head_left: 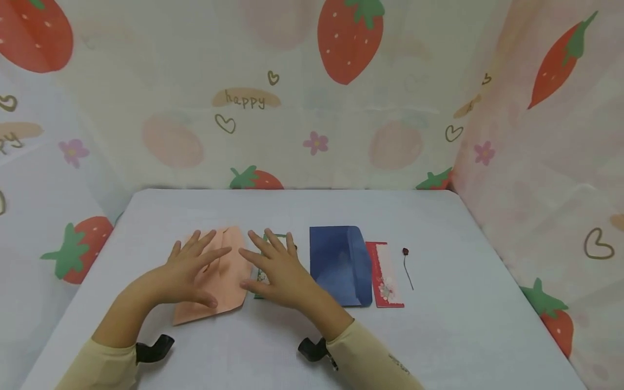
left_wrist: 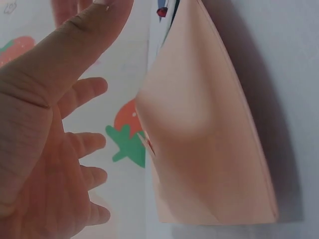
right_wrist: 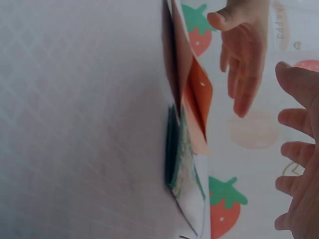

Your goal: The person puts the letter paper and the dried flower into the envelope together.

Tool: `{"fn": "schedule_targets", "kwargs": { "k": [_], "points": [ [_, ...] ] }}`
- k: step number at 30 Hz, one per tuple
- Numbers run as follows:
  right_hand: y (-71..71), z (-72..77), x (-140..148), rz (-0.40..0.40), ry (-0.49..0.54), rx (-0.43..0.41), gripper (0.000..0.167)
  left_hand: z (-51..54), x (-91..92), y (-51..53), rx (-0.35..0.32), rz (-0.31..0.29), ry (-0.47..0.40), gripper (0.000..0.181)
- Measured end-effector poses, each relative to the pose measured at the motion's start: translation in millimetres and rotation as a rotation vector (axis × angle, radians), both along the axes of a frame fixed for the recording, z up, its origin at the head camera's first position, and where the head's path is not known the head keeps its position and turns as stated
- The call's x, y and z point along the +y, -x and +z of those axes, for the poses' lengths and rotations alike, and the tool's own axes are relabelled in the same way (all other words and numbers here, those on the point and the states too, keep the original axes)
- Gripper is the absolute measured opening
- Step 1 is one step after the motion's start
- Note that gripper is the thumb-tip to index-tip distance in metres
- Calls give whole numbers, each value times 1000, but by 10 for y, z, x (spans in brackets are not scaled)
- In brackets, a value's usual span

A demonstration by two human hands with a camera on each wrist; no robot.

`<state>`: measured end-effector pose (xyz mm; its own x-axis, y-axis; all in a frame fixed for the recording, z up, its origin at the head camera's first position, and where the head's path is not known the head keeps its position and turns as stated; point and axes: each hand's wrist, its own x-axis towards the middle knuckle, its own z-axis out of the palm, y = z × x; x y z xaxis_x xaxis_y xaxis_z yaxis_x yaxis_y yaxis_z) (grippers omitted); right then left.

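Observation:
My left hand [head_left: 180, 276] hovers over a peach envelope [head_left: 231, 290], its fingers spread. In the left wrist view a gap shows between this hand and the envelope [left_wrist: 209, 149], whose paper bulges up from the table. My right hand [head_left: 285, 276], fingers also spread, is above a green-edged card [head_left: 262, 277] and hides most of it. Neither hand holds anything. In the right wrist view the green card [right_wrist: 182, 164] lies beside the envelope, whose orange-looking part [right_wrist: 199, 99] stands raised. Beside my right fingers a small dark red bit [head_left: 295, 247] peeks out, mostly hidden.
Right of my right hand lies a dark blue envelope [head_left: 331, 265]. A red card with a pale floral panel [head_left: 379, 281] is partly under its flap edge, and a dried rose on a thin stem [head_left: 405, 252] lies farther right. Strawberry-print cloth [head_left: 312, 108] surrounds the white table [head_left: 463, 325].

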<state>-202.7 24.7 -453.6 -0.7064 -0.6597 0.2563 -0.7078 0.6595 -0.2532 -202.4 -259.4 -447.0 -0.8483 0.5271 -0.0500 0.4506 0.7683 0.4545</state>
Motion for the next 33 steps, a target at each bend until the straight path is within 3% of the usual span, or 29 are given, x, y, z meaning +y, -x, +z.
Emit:
{"fn": "schedule_targets", "kwargs": {
  "k": [11,19,27,33],
  "points": [
    [65,-221,-94,4,150,-236,51,-38,-17,93,11,-22,27,111],
    [92,-352,-106,25,159,-233,46,-117,-63,110,-12,-30,-2,111],
    [84,-448,-129,-66,-6,-181,43,-189,-48,127,-79,-39,-46,98],
    [76,-466,-143,-43,-43,-187,41,-185,18,136,-121,-65,-60,84]
  ]
}}
